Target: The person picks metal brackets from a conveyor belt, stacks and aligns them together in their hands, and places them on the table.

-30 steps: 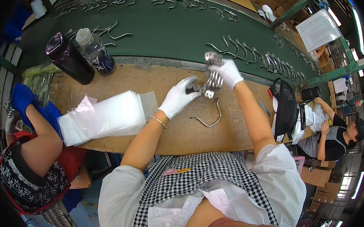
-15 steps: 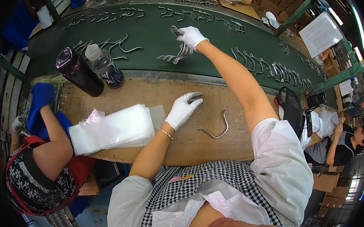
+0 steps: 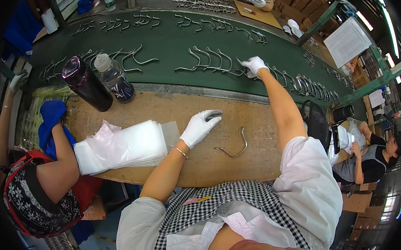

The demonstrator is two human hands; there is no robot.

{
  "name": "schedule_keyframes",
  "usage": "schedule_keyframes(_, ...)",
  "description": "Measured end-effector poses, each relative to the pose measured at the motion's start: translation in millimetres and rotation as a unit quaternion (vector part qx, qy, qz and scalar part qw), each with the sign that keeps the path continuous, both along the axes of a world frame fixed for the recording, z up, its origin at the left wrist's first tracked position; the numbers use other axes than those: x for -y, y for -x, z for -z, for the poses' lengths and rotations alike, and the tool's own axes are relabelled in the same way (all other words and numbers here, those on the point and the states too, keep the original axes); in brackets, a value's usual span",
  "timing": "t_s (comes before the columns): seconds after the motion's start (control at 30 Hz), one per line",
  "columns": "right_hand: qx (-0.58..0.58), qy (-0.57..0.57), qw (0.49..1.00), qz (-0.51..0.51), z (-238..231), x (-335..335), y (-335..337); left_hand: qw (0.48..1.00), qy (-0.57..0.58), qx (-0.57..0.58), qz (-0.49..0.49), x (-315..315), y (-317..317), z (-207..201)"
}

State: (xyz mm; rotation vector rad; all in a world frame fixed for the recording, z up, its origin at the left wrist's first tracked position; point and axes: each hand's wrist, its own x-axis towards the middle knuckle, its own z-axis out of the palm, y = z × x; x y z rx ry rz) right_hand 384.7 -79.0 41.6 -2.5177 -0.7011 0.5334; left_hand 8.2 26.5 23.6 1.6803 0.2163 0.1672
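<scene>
So, what's on head?

Only view I have from here. Right hand [image 3: 254, 67] reaches out over the green surface [image 3: 176, 37], fingertips bunched at the end of a row of curved metal pieces [image 3: 210, 59]. Can't tell from my end if they pinch one or merely touch it.

Why a row?

Side by side, bends facing the same way — I'd say so each can be picked out singly.

And the left?

Left hand [image 3: 201, 128] is loosely spread, thumb apart, nothing in it that I can see. It's over the brown table [image 3: 259, 163], probably idle because there's nothing to steady.

Any loose piece?

One lone curved piece [image 3: 246, 143] on the table, right of the left hand and nearer the body. Neither hand touches it; likely placed for easy reach.

Other stuff?

Stacked plastic sleeves [image 3: 141, 140] left of the left hand, presumably kept handy. Dark flask [image 3: 87, 84] and clear bottle [image 3: 121, 88] stand together by the far edge — out of the hands' way, I reckon.
</scene>
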Motion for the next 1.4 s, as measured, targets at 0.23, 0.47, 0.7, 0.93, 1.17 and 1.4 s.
schedule_keyframes(0.23, -0.070, -0.048, 0.992, 0.094, -7, 46, 39, 0.999, -0.014, -0.002, -0.029, -1, 8, 13)
schedule_keyframes(0.47, 0.105, 0.130, 0.984, -0.064, -27, 30, 68, 1.000, 0.006, -0.004, -0.016, -1, 5, 13)
schedule_keyframes(0.7, 0.172, 0.204, 0.957, -0.115, -18, 22, 98, 1.000, 0.007, -0.011, -0.018, -1, 7, 14)
schedule_keyframes(0.93, 0.306, 0.172, 0.932, -0.094, -15, 15, 77, 0.999, -0.020, 0.015, -0.021, -1, 5, 16)
schedule_keyframes(1.17, 0.351, -0.041, 0.906, -0.234, -1, -48, 127, 0.999, -0.017, 0.030, -0.023, -2, 5, 23)
schedule_keyframes(1.4, 0.278, -0.026, 0.937, -0.211, 1, -36, 142, 1.000, 0.015, -0.005, -0.012, 1, 0, 21)
